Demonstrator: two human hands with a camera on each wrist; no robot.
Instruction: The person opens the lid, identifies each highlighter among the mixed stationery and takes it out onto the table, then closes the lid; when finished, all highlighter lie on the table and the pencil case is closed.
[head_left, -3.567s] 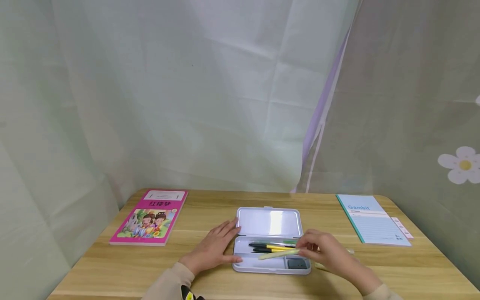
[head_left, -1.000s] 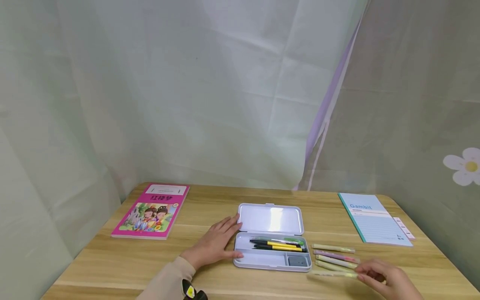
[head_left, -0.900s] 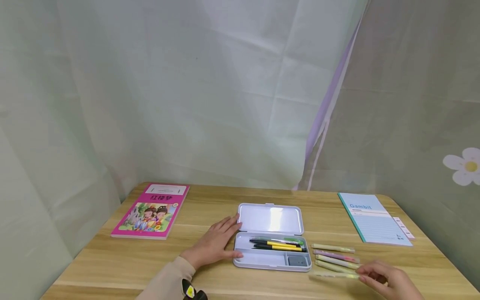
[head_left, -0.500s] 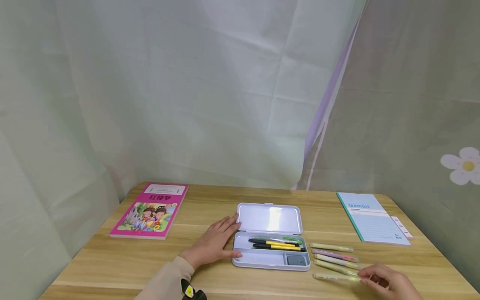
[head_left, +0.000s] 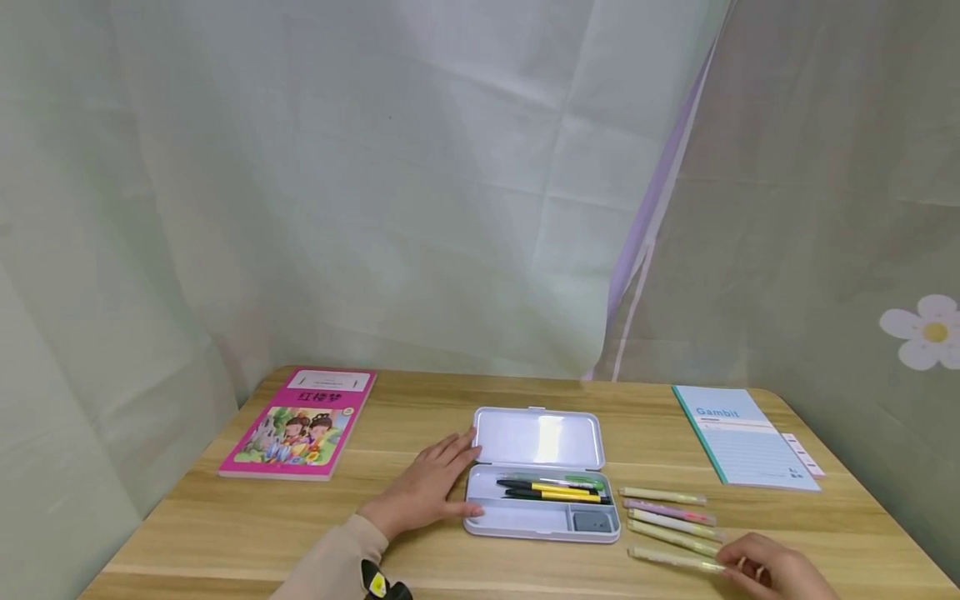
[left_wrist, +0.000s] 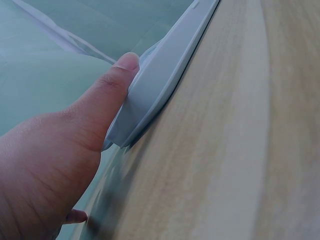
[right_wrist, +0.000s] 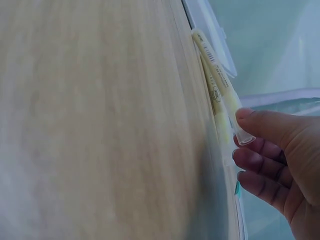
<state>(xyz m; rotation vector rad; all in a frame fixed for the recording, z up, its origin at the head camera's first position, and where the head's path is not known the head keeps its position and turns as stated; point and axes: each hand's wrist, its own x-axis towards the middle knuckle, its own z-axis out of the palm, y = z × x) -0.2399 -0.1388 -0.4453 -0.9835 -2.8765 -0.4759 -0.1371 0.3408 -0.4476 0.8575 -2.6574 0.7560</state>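
My left hand point(head_left: 423, 492) rests at the left side of an open white pencil case point(head_left: 517, 521), fingers extended beside it. In the left wrist view the thumb point(left_wrist: 127, 62) touches the case's front rim. My right hand point(head_left: 772, 567) pinches the end of a pale yellow highlighter point(head_left: 671, 558) between thumb and fingers, low over the table to the right of the case. In the right wrist view the highlighter point(right_wrist: 215, 62) has a clear end by the thumb. Several more highlighters point(head_left: 671, 527) lie in a row just beyond it, one of them purple.
Inside the case lie yellow-and-black pens point(head_left: 555, 493), a green-ended clear pen point(head_left: 585, 481) and a dark grey eraser point(head_left: 592, 522). A pink book point(head_left: 300, 425) lies at the far left of the wooden table point(head_left: 420, 417), a blue notebook point(head_left: 746, 437) at the right. Curtains hang behind.
The right hand has carried the highlighter from above the case to the near end of the row at the right, then lowered it slightly. The left hand has stayed by the case.
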